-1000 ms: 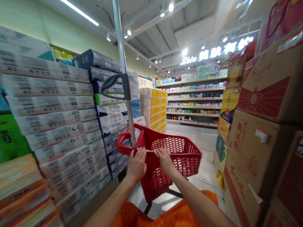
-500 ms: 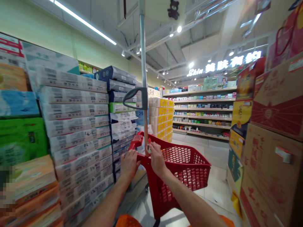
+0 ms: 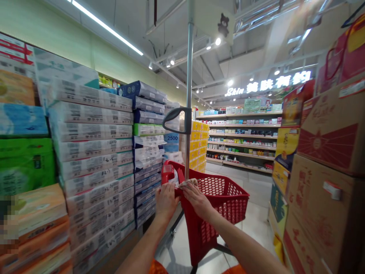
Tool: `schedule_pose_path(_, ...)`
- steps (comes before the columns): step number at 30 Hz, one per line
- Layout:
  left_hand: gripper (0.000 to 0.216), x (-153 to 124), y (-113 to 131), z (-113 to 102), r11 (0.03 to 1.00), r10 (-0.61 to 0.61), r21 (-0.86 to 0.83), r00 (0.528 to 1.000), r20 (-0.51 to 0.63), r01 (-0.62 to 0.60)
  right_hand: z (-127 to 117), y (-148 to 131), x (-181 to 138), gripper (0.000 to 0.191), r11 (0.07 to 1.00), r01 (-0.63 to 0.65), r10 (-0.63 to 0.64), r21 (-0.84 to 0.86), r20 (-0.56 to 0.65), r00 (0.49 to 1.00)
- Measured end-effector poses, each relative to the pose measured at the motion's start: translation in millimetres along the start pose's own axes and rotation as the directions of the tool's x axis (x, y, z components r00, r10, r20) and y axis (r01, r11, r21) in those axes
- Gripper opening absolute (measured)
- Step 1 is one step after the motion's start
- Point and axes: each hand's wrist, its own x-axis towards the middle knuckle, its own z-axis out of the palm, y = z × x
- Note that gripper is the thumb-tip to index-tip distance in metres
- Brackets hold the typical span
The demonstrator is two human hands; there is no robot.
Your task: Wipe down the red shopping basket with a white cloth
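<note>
A red plastic shopping cart with a perforated basket stands in front of me. My left hand is closed around the cart's red handle at its near left end. Beside it, my right hand presses a light, crumpled cloth against the red frame near the foot of the pole. Its fingers lie over the cloth, and part of it is hidden beneath them. A metal pole rises from the cart, with a grey looped grip partway up.
Tall stacks of wrapped paper packs line the left side. Cardboard cartons are piled at the right. Yellow packs stand behind the cart, and stocked shelves run across the back. Pale floor tiles show beside the cart.
The cart and pole have shifted right in view. My right hand has come down from beside the pole onto the frame, with its fingers flatter over the cloth. My left hand stays on the handle.
</note>
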Motion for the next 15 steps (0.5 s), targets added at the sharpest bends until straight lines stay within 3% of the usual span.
schedule_pose_path(5, 0.039, -2.4, 20.5, -0.9, 0.999, -0.038, -0.029, 0.999, -0.008, 0.038, -1.1, -5.2, -16.3, 0.039, 0.967, -0.198, 0.209, 0.162, -0.05, 0.977)
schedule_pose_path(12, 0.046, -12.1, 52.0, -17.4, 0.982, 0.042, -0.186, 0.996, 0.078, -0.027, -32.5, 18.7, -42.2, 0.039, 0.899, -0.231, 0.259, 0.373, -0.025, 0.966)
schedule_pose_path(15, 0.051, -7.9, 51.0, -22.6, 0.958, 0.114, -0.277, 0.984, 0.136, -0.073, -46.8, 22.4, -49.3, 0.037, 0.869, -0.268, 0.3, 0.417, -0.013, 0.954)
